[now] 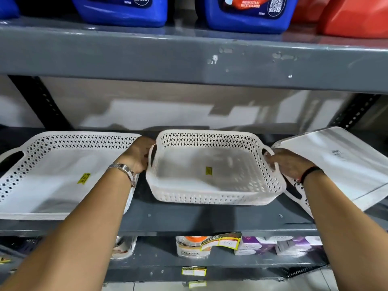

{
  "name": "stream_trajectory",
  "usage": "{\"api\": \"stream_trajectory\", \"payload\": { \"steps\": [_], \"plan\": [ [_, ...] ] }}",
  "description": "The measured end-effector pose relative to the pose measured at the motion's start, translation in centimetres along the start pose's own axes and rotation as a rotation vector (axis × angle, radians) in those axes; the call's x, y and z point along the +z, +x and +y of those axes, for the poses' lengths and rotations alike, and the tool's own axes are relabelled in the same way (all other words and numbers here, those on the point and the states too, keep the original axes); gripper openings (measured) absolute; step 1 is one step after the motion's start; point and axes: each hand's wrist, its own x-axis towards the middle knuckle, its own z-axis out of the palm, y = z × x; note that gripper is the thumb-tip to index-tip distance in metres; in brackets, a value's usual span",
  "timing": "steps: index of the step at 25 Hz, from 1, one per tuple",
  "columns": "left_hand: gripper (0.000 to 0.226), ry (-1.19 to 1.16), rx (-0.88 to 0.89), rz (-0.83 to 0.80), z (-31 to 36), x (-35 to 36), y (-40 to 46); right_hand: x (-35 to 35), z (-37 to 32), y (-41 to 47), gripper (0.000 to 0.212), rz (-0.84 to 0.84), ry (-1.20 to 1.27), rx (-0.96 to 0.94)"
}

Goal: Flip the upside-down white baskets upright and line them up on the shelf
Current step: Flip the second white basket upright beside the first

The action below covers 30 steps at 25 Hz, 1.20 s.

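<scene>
Three white perforated baskets are on the grey shelf (189, 217). The middle basket (214, 192) is upright, with a yellow sticker inside. My left hand (139, 155) grips its left handle and my right hand (287, 164) grips its right handle. It looks tilted slightly toward me at the shelf's middle. The left basket (52, 143) stands upright beside my left wrist, also with a yellow sticker inside. The right basket (340, 162) lies upside down and tilted, its smooth bottom facing up, partly behind my right forearm.
A grey shelf board (189, 59) sits close overhead, carrying blue jugs (126, 11) and red containers (352, 17). Black perforated uprights (39, 101) flank the bay. Below, a lower shelf holds boxed goods (283, 246) and price tags (220, 242).
</scene>
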Motion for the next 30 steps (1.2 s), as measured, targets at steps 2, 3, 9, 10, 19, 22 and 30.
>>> {"api": "stream_trajectory", "payload": {
  "steps": [2,3,9,10,19,22,30],
  "plan": [
    [0.023,0.085,-0.032,0.039,-0.8,0.3,-0.3,1.3,1.1,0.2,0.015,0.082,-0.061,-0.021],
    [0.019,0.112,-0.023,0.066,-1.1,0.4,-0.2,1.8,1.5,0.3,0.014,0.148,-0.096,-0.03],
    [0.047,0.294,0.015,0.145,-1.6,1.2,-0.1,2.8,2.8,1.9,0.022,0.288,-0.14,-0.044],
    [0.047,0.313,0.021,0.156,-1.7,1.4,-0.2,2.8,3.1,1.9,0.029,0.29,-0.136,-0.048],
    [0.049,0.42,0.088,0.189,-2.8,1.6,-0.8,2.6,3.0,0.1,0.052,0.187,-0.157,-0.059],
    [0.033,0.571,0.137,0.219,-2.2,2.5,-1.3,2.1,1.8,-1.1,0.022,0.224,-0.156,-0.109],
    [0.024,0.611,0.276,-0.003,-2.0,12.0,-4.1,-5.4,0.4,-3.8,0.043,0.481,-0.313,-0.116]
  ]
}}
